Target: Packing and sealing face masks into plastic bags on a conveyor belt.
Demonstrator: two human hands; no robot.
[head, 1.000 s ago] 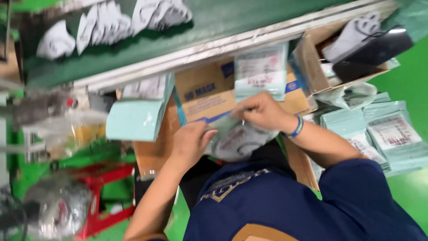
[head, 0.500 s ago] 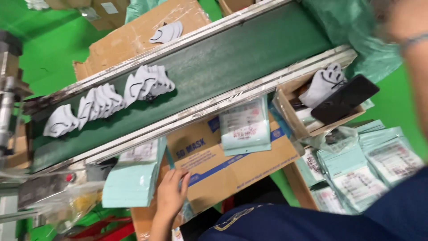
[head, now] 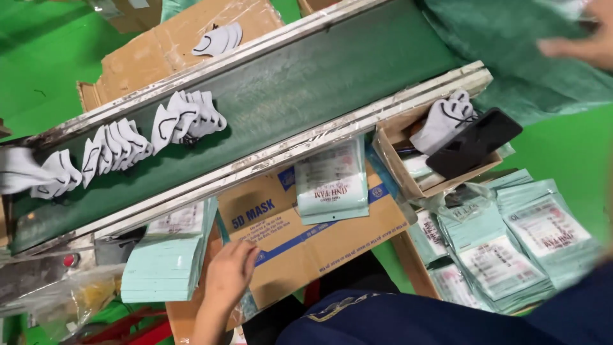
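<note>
The left hand (head: 228, 273) has slid lower on the printed cardboard box (head: 300, 236), fingers loose and flat, gripping nothing, just beside a stack of pale green pouches (head: 163, 268). The right hand (head: 578, 45) — blurred, fingers spread, empty — now reaches over crinkled green plastic sheeting (head: 523, 57). White masks (head: 153, 131) lie fanned on the belt (head: 300, 96).

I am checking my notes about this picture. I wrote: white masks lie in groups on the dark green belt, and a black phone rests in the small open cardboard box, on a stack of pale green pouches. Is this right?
Not quite. In the head view the black phone rests in the small open cardboard box against a white mask, not on a stack of pouches. The white masks do lie in groups on the dark green belt.
</note>
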